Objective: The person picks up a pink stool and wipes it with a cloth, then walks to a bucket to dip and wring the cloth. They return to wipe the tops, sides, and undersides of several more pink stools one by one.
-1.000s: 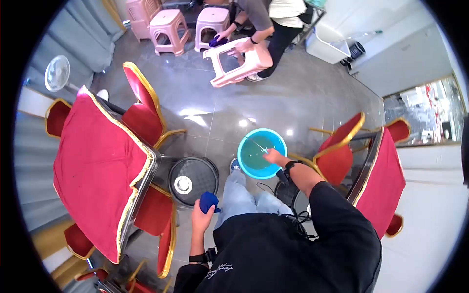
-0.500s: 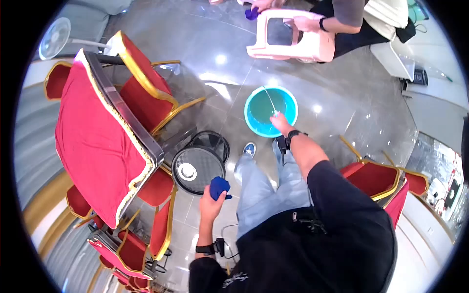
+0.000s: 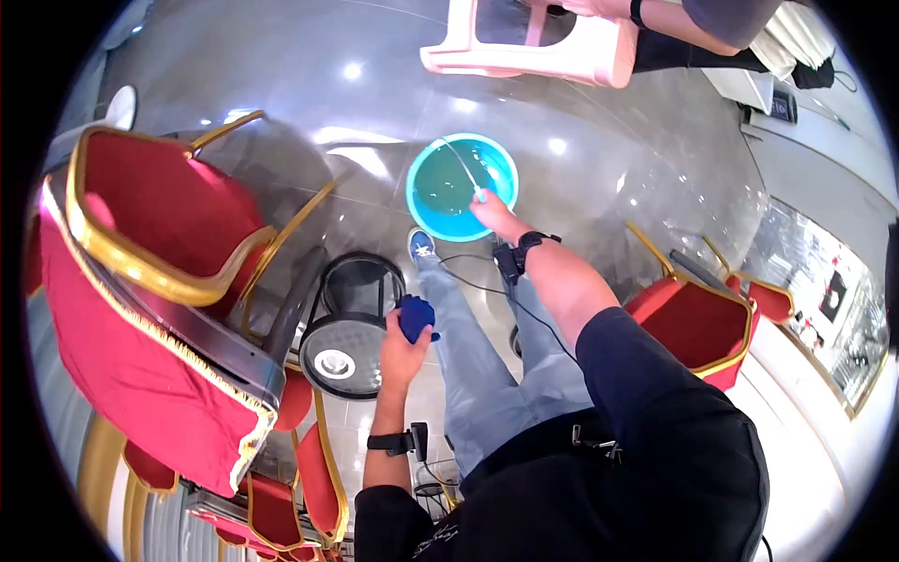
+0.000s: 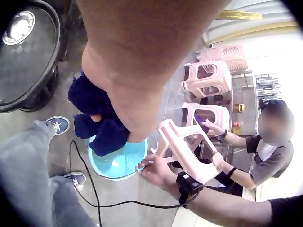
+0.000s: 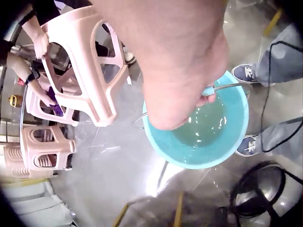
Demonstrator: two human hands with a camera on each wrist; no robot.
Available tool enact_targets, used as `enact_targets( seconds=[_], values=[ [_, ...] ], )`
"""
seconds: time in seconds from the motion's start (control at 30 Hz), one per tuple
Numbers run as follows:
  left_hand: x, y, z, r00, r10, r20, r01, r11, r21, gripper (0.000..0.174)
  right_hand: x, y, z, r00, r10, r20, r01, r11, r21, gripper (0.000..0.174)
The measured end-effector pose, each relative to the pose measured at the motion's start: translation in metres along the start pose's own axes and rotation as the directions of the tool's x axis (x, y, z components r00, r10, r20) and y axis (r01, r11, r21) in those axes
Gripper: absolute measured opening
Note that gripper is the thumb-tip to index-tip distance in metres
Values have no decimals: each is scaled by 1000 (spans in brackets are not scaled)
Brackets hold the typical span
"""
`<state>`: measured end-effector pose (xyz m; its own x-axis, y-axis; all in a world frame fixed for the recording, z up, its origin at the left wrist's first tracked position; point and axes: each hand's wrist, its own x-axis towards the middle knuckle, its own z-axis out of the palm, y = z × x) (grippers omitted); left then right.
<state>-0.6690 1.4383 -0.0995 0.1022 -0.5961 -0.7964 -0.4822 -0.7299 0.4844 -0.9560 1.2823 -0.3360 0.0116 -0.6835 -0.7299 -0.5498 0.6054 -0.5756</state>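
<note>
My right hand grips the handle of a blue basin; the thin wire part of the handle arches over the basin. Cloudy greenish water lies in the basin, which looks held over the grey floor or close to it; its height I cannot tell. A bunched dark blue cloth is gripped in my left hand, beside my leg. In the left wrist view the cloth hangs from the curled fingers, with the basin beyond it.
Another person's hands hold a tilted pink stool ahead, with a purple cloth. Pink stools stand behind. A round black side table is at my left, near a red-covered table and red chairs. Another red chair stands right.
In the head view, the surroundings have shifted as my head turned. The basin appears higher in the frame than a second ago. Both hands keep their holds.
</note>
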Motion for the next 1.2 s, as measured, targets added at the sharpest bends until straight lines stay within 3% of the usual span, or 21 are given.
enact_targets(
  seconds=[0.07, 0.1, 0.13, 0.17, 0.2, 0.23, 0.27, 0.33, 0.47, 0.53, 0.6, 0.67, 0.73, 0.77, 0.87, 0.9, 0.93, 1.0, 1.1, 1.17, 1.2],
  values=[
    [8, -3, 4, 1000, 12, -3, -12, 998, -68, 64, -14, -13, -5, 1000, 12, -16, -11, 999, 45, 12],
    [17, -5, 5, 999, 31, -15, -33, 994, -108, 62, -7, -7, -4, 993, 107, 55, -111, 991, 70, 23],
    [36, -5, 8, 997, 71, -21, -73, 986, -151, 61, -3, 9, 10, 977, 211, 13, -211, 973, 95, 44],
    [50, -11, 10, 995, 95, -42, -101, 981, -164, 58, -9, 22, 13, 974, 42, 223, -92, 972, 216, 65],
    [61, -16, 18, 992, 110, -58, -118, 977, -179, 55, -73, -91, -28, 941, 157, 299, -222, 955, 197, 75],
    [70, -4, 21, 990, 119, -69, -131, 971, -199, 54, -88, -111, -30, 930, 69, 361, -191, 930, 314, 80],
    [75, 10, 20, 988, 121, -91, -139, 966, -218, 53, -77, -90, -18, 870, -145, 471, -117, 867, 484, 83],
    [92, 31, 27, 985, 159, -68, -173, 925, -339, 51, -91, -102, -15, 729, 138, 670, -582, 640, 502, 86],
    [121, 44, 50, 930, 353, 105, -293, 882, -370, 58, -116, -115, -23, 746, -31, 665, -481, 666, 571, 82],
    [152, 26, 79, 861, 398, 318, -212, 847, -487, 70, -101, -82, -11, 841, -38, 540, -276, 828, 488, 81],
    [174, -1, 118, 899, 239, 367, 54, 770, -635, 77, -76, -47, 0, 921, -17, 390, -157, 899, 410, 77],
    [175, 36, 104, 911, 139, 388, 144, 775, -615, 66, -39, -18, 9, 967, 76, 245, -216, 756, 618, 68],
    [200, 3, 124, 964, 220, 148, -178, 950, -255, 60, 1, 0, 9, 950, 304, 70, -288, 772, 566, 58],
    [204, 5, 121, 970, 181, 162, -148, 969, -199, 53, 29, 25, 11, 949, 303, 83, -303, 810, 503, 57],
    [234, -47, 152, 936, 71, 345, 115, 865, -489, 48, 108, 75, 10, 920, 296, 257, -333, 936, 114, 52],
    [243, -50, 155, 917, 15, 399, 208, 834, -511, 43, 133, 99, 20, 910, 368, 190, -351, 929, -121, 57],
    [248, -56, 157, 919, 26, 393, 186, 852, -490, 41, 149, 127, 35, 986, 168, -4, -156, 909, -385, 65],
    [258, -67, 158, 923, 42, 383, 144, 884, -444, 38, 180, 136, 44, 963, 264, 61, -173, 773, -611, 79],
    [269, -75, 157, 905, 42, 424, 188, 853, -487, 36, 202, 145, 71, 897, 409, -167, -425, 695, -579, 87],
    [273, -85, 164, 901, 70, 427, 180, 837, -517, 34, 203, 167, 92, 993, 105, 53, -35, 690, -723, 74],
    [275, -87, 168, 897, 57, 439, 199, 834, -515, 34, 201, 173, 96, 984, -45, 174, 163, 637, -753, 68]
  ],
)
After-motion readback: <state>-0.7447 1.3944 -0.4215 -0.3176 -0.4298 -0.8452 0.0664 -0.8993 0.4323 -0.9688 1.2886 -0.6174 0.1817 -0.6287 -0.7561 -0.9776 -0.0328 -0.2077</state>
